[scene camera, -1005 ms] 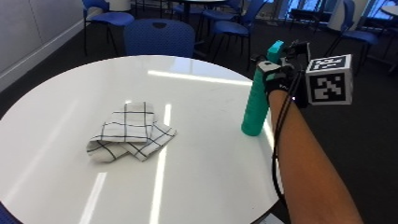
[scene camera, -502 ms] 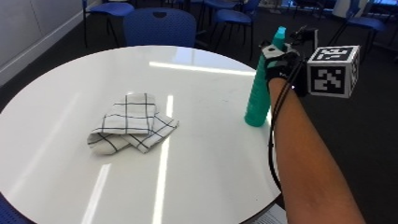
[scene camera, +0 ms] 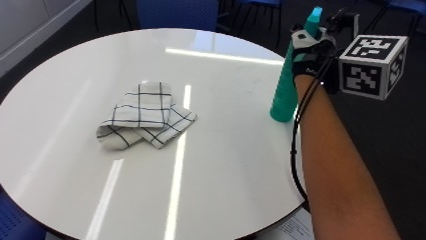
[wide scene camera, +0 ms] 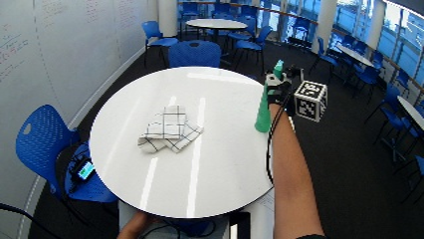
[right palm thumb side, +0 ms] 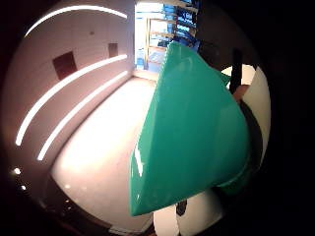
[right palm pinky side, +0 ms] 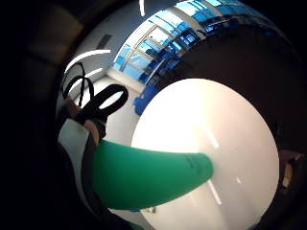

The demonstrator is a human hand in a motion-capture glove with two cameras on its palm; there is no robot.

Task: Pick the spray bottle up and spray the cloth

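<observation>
A tall green spray bottle [scene camera: 285, 95] stands upright near the right edge of the round white table [scene camera: 219, 175], its base at the tabletop. My gloved right hand [scene camera: 313, 55] grips its neck just under the turquoise nozzle, fingers curled round it. In both palm views the bottle [right palm pinky side: 144, 177] [right palm thumb side: 197, 128] fills much of the picture, over the table [right palm pinky side: 206, 129]. A crumpled white cloth [scene camera: 143, 115] with a dark grid lies left of the middle, well apart from the bottle. The wide view shows the same layout: bottle [wide scene camera: 264, 114], hand [wide scene camera: 275, 87], cloth [wide scene camera: 169, 129].
Blue chairs stand round the table, one at the far side [wide scene camera: 195, 52] and one at the left [wide scene camera: 46, 144]. More tables and chairs fill the room behind. The table's right edge [scene camera: 301, 150] runs close to the bottle's base.
The outside camera has moved, so its whole picture has shifted. My hand stays round the bottle's neck; bottle and cloth keep their places on the table.
</observation>
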